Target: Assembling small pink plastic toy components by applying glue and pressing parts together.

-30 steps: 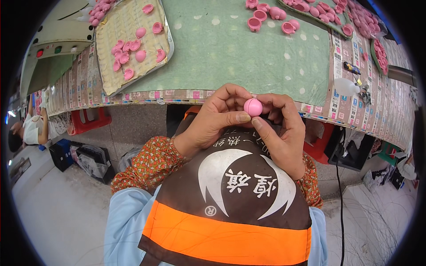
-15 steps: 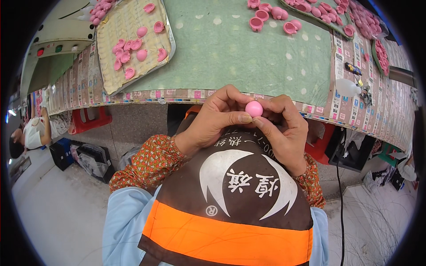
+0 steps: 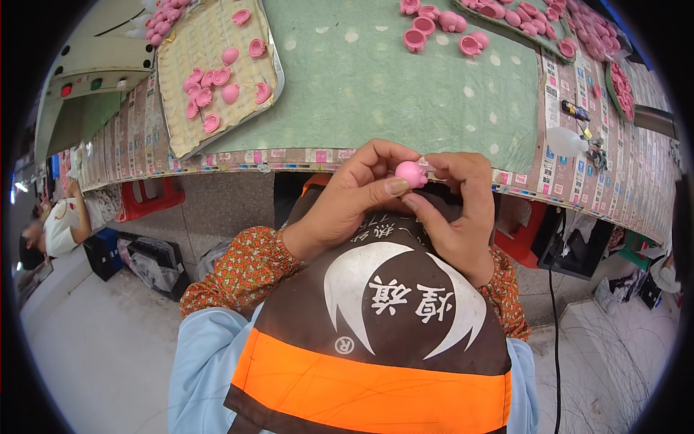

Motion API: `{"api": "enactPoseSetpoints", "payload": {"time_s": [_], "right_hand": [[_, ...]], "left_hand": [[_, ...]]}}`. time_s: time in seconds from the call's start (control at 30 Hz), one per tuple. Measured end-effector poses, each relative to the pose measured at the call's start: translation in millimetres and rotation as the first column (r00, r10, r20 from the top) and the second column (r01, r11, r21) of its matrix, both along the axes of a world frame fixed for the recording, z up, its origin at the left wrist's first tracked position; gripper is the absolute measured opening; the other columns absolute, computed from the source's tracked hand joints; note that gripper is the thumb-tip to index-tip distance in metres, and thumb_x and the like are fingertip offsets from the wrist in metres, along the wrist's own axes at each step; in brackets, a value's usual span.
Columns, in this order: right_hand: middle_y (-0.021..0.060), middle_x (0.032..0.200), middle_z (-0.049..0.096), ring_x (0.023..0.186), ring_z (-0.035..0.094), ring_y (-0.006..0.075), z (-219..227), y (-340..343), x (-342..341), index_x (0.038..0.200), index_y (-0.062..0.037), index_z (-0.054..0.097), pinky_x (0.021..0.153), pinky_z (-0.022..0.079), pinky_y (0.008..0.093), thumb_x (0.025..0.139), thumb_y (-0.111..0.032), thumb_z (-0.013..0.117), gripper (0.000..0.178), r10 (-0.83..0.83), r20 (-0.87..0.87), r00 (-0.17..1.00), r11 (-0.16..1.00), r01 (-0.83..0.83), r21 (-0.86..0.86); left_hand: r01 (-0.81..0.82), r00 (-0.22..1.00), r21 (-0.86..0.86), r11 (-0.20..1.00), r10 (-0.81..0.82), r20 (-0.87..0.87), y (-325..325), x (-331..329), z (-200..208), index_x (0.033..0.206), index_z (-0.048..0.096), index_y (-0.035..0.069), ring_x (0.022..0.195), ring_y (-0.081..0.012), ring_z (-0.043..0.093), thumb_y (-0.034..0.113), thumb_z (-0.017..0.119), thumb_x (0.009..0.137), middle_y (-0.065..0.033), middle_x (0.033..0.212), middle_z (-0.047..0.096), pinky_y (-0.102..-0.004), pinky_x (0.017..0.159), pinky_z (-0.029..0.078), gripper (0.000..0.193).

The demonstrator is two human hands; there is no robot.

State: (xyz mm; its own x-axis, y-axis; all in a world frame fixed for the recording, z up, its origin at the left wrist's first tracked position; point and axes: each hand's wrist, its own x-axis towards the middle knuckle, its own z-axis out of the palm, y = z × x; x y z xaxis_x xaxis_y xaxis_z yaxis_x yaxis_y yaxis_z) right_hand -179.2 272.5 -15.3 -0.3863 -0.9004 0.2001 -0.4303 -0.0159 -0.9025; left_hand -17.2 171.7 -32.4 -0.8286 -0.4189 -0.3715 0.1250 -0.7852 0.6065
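A small glossy pink plastic ball (image 3: 410,174), with little raised bumps on its right side, is pinched between the thumb and fingers of my left hand (image 3: 354,189). My right hand (image 3: 463,202) is close on the other side. Its thumb lies just below the ball and its index finger just above and to the right, with a gap between them where the bumps show. The other right fingers are mostly hidden behind. Both hands are at the near edge of the worktable, above my dark apron.
A cloth-lined tray (image 3: 217,134) of pink half shells and balls stands at left. More pink shells (image 3: 414,40) lie on the green mat (image 3: 347,94), near a loaded tray (image 3: 506,29). A white squeeze bottle (image 3: 566,142) is at right. Red stools (image 3: 148,199) stand under the table.
The pink ball has been turned, so its bumps now show on the right. My right thumb and index finger have spread slightly away from it.
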Motion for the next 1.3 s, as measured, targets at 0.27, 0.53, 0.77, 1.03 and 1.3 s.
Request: {"api": "enactPoseSetpoints", "payload": {"time_s": [0.27,0.53,0.77,1.03,1.3], "right_hand": [[0.0093,0.102,0.057,0.096,0.055,0.0261,-10,1,-4,0.111,-0.0074,0.069,0.080,0.047,0.0369,0.070,-0.007,0.085,0.045,0.033,-0.042,0.999,0.999,-0.032,0.028],[0.0109,0.095,0.060,0.088,0.059,0.0288,-5,-1,-6,0.104,-0.0045,0.070,0.073,0.049,0.0376,0.066,-0.003,0.083,0.040,0.068,-0.235,0.970,0.994,-0.084,-0.062],[0.0123,0.093,0.063,0.079,0.063,0.0309,-7,0,-7,0.098,-0.0001,0.069,0.067,0.051,0.0399,0.067,0.001,0.080,0.032,0.112,-0.287,0.951,0.981,-0.152,-0.121],[0.0116,0.091,0.061,0.079,0.061,0.0302,-13,-5,-4,0.103,-0.0013,0.068,0.068,0.049,0.0405,0.071,-0.004,0.081,0.035,0.056,-0.301,0.952,0.981,-0.108,-0.160],[0.0109,0.090,0.059,0.079,0.057,0.0288,-16,-4,-7,0.105,-0.0035,0.069,0.068,0.047,0.0402,0.069,-0.002,0.081,0.039,0.046,-0.297,0.954,0.990,-0.084,-0.117]], "left_hand": [[0.024,0.999,0.004,1.000,-0.024,-0.034,0,1,0,0.134,0.047,0.007,0.118,-0.0141,0.060,0.013,0.063,0.102,-0.0072,0.126,0.059,-0.0326,0.101,0.053,0.036],[0.024,0.999,-0.170,0.985,-0.028,-0.022,4,2,-12,0.125,0.049,0.008,0.114,-0.0136,0.060,0.005,0.066,0.098,-0.0060,0.119,0.061,-0.0313,0.102,0.050,0.032],[0.029,0.997,-0.198,0.980,-0.041,-0.059,5,1,-14,0.119,0.050,0.007,0.109,-0.0106,0.060,0.007,0.064,0.101,-0.0039,0.114,0.061,-0.0280,0.099,0.050,0.023],[-0.016,0.997,-0.082,0.997,0.011,-0.070,5,1,-17,0.123,0.049,0.009,0.110,-0.0114,0.061,0.010,0.063,0.101,-0.0057,0.117,0.062,-0.0291,0.098,0.052,0.026],[-0.013,1.000,0.000,1.000,0.013,-0.025,5,-1,-7,0.127,0.047,0.010,0.112,-0.0122,0.061,0.010,0.064,0.101,-0.0063,0.121,0.063,-0.0300,0.097,0.053,0.031]]}}
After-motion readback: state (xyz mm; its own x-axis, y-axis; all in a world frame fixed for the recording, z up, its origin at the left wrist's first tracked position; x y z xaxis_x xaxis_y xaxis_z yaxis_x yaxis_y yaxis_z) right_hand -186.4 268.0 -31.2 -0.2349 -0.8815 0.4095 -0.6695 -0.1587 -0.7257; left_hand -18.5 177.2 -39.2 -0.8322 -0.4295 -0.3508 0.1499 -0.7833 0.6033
